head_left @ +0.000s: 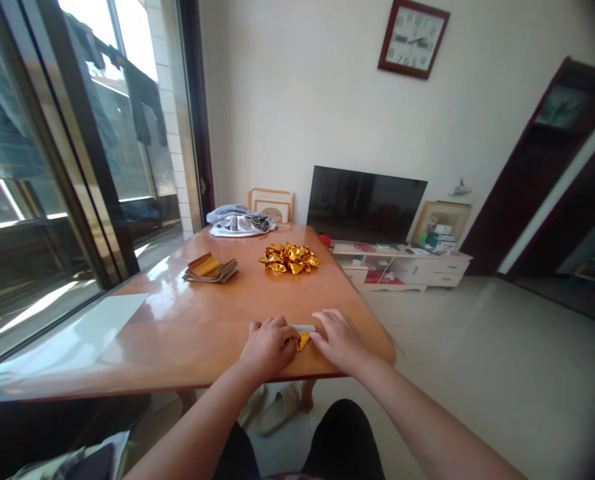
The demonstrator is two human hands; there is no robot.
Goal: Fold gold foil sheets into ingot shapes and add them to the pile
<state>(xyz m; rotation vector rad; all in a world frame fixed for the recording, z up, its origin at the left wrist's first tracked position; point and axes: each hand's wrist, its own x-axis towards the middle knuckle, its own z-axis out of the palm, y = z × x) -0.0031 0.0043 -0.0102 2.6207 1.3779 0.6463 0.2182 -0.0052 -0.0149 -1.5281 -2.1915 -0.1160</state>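
A small sheet of gold paper (303,341) with a pale strip (304,328) along its far side lies near the table's front edge, partly folded. From the left, my left hand (270,345) has its fingers curled and pinched on the paper's edge, covering part of it. My right hand (341,341) rests at the other side, fingers spread and arched, the thumb at the paper's right corner. Farther back is a heap of shiny folded gold foil pieces (290,259). Left of that heap sits a stack of gold and brown paper sheets (210,268).
The wooden table (257,300) has a rounded right corner. Folded cloth (241,221) and picture frames (272,203) are at its far end. A pale sheet (104,327) covers the left side. Slippers (280,408) lie beneath; a television (367,203) stands beyond.
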